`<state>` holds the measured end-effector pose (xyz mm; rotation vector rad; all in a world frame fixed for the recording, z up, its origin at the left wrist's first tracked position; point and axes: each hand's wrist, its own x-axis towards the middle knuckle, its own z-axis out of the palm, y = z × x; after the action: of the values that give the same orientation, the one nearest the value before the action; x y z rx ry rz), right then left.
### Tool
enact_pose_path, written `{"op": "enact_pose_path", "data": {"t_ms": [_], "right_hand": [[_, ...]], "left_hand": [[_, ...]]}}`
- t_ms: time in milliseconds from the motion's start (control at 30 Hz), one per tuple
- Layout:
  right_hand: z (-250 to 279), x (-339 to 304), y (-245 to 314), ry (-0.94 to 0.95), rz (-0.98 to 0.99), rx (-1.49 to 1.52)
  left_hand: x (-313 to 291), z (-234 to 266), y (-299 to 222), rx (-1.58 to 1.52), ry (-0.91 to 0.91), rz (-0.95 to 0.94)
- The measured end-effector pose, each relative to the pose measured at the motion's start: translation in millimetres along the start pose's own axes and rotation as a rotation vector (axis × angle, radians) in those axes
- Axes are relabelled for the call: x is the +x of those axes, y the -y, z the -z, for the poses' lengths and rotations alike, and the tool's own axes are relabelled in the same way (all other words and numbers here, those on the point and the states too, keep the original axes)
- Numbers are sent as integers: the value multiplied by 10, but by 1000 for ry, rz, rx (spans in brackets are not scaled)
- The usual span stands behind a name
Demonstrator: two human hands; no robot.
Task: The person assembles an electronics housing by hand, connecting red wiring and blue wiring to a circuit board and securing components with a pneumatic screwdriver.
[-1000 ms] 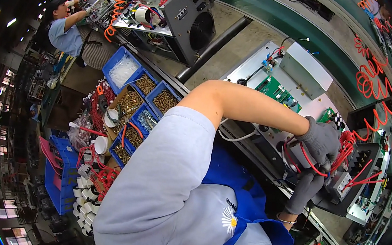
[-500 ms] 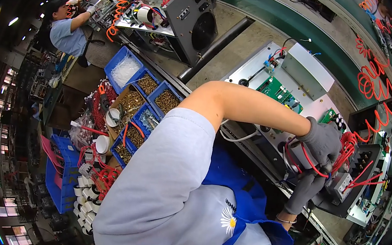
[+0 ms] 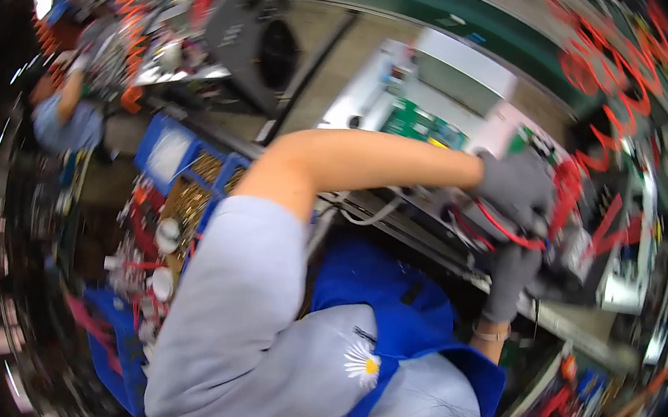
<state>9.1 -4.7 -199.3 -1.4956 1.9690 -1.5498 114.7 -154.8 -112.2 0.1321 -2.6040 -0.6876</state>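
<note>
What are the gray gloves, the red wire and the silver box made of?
Gray gloves: perhaps knitted cloth, matte and snug. Red wire: its skin is likely smooth plastic, evenly colored. Silver box: probably smooth sheet metal, pale and flat-faced, though blur hides detail.

Both hands are found in grey gloves, placed close together at the right of the view. The left hand point(image 3: 515, 184) is positioned beside a bundle of red wires point(image 3: 568, 190), and the right hand point(image 3: 514, 266) is located just below it. A red wire point(image 3: 504, 230) is seen at the hands; whether it is gripped cannot be determined owing to blur. A green circuit board point(image 3: 412, 121) is noted near a silver metal box point(image 3: 466, 63). Brass-coloured parts point(image 3: 188, 207) are contained among blue bins point(image 3: 146, 146) to the left, and a grey cabinet point(image 3: 231, 28) is observed beyond.
</note>
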Motion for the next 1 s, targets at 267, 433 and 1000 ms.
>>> {"op": "enact_pose_path", "data": {"t_ms": [267, 433, 1000], "right_hand": [[41, 153, 626, 117, -200, -57], [55, 21, 333, 131, -203, -61], [96, 105, 521, 219, -390, 86]], "left_hand": [[-47, 235, -59, 55, 125, 32], [8, 227, -109, 70, 147, 105], [-46, 220, -54, 36, 93, 95]]}}
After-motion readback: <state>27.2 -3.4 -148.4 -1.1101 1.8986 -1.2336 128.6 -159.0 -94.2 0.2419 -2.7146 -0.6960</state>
